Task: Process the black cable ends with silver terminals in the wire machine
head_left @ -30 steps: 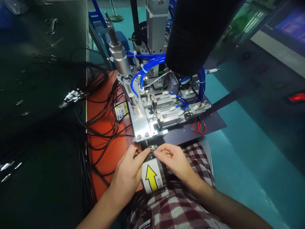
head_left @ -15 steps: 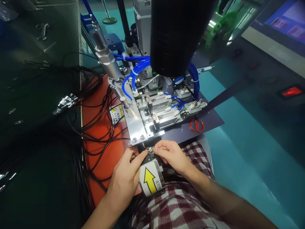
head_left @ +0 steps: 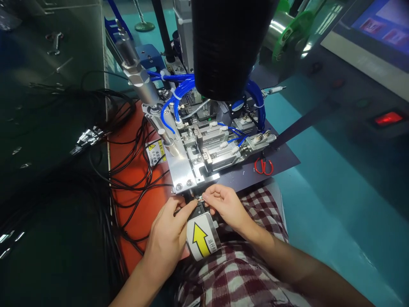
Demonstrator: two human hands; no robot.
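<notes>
My left hand (head_left: 169,230) is closed at the front of the machine (head_left: 207,149), thumb and fingertips at a small dark fixture (head_left: 200,209). Close beside it, my right hand (head_left: 226,207) pinches at the same spot. Small thin wire ends seem to lie between the fingertips, but they are mostly hidden. Just below the fixture is a white plate with a yellow arrow (head_left: 200,238). A metal plate with screws (head_left: 182,172) lies just above my fingers.
Black cables (head_left: 137,170) cross the orange surface (head_left: 128,213) on the left. Red-handled scissors (head_left: 263,166) lie right of the machine. A large black tube (head_left: 228,51) hangs over it. A green spool (head_left: 287,34) and a screen (head_left: 383,30) stand at upper right.
My right hand has moved slightly left and up, and its fingertips sit closer to my left thumb. Less of the coloured wire ends shows. The whole view has shifted a little.
</notes>
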